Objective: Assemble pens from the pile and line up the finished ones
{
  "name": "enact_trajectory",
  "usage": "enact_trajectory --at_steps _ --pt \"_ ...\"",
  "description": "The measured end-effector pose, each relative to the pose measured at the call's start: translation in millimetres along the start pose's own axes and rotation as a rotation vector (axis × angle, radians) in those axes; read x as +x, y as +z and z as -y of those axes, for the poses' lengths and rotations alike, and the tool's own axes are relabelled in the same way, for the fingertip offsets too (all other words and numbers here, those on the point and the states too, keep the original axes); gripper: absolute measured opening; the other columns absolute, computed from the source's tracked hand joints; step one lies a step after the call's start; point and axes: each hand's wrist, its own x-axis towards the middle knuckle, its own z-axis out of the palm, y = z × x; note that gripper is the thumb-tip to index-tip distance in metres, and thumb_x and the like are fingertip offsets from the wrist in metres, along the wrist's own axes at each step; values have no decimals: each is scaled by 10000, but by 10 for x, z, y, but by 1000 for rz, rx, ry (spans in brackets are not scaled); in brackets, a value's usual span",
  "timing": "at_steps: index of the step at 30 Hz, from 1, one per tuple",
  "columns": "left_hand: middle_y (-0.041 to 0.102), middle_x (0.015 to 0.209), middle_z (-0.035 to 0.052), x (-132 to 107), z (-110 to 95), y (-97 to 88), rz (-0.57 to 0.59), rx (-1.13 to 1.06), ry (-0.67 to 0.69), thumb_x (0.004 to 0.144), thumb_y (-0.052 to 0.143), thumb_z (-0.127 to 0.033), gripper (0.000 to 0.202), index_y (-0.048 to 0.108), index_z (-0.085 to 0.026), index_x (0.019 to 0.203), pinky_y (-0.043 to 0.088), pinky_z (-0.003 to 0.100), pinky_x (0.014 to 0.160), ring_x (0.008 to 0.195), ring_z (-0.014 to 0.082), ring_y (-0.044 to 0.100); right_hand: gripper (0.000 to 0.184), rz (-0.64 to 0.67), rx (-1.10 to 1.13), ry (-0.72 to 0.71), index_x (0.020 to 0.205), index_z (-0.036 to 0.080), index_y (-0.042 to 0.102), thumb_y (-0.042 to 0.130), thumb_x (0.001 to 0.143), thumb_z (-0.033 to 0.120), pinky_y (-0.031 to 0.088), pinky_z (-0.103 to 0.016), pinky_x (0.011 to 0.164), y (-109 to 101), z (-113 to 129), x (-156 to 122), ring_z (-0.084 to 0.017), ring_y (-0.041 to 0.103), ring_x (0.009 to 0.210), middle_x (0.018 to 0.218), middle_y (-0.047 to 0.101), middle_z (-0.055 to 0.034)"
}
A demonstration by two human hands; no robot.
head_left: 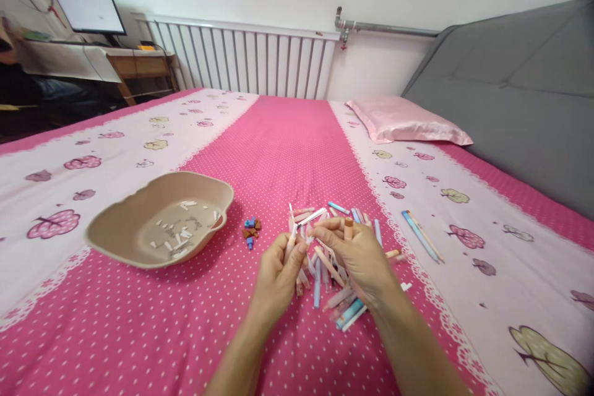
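Pinching one pale pen (291,244) in our left hand (277,269) and one small whitish piece (310,239) in our right hand (364,257), we hold both right of one tan basin (125,232), above one pen heap (328,266), two loose pens (421,237) lying farther right.

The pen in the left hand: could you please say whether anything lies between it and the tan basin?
Yes: a small cluster of blue and brown pieces lies on the bedspread between pen and basin.
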Motion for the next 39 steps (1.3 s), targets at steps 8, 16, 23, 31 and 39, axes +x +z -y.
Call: enact_trajectory --at_steps 8,16,23,31,39 --pt "449 520 -65 1 39 -3 10 -10 -9 828 532 -492 351 456 -175 698 335 199 384 382 67 450 222 -37 -2 2 676 171 682 804 588 334 456 -300 778 28 -24 -7 -151 598 745 714 649 -15" --pt "413 447 -85 1 8 21 -39 -76 -33 797 566 -508 360 460 -179 693 322 186 341 325 69 432 324 -38 167 6 827 175 679 823 561 289 496 -342 796 121 -158 -5 -184 661 781 839 702 -48" --pt "439 437 -81 1 -6 24 -33 -78 -23 798 565 -506 358 459 -181 694 325 187 333 317 73 438 311 -47 166 3 797 170 662 823 560 292 480 -334 845 126 -141 -10 -171 643 842 916 684 -53" --pt "442 422 -91 8 -27 31 -78 -135 -51 771 607 -484 333 505 -168 745 347 176 325 310 75 452 318 -83 187 70 740 167 641 833 541 325 469 -264 694 116 -156 11 -128 584 731 747 614 -1" --pt "576 517 -47 5 -32 12 -137 -252 -92 669 733 -379 342 590 -144 872 400 207 314 326 87 478 322 -93 182 94 718 168 638 838 526 333 433 -241 620 126 -147 12 -108 539 650 702 578 18"
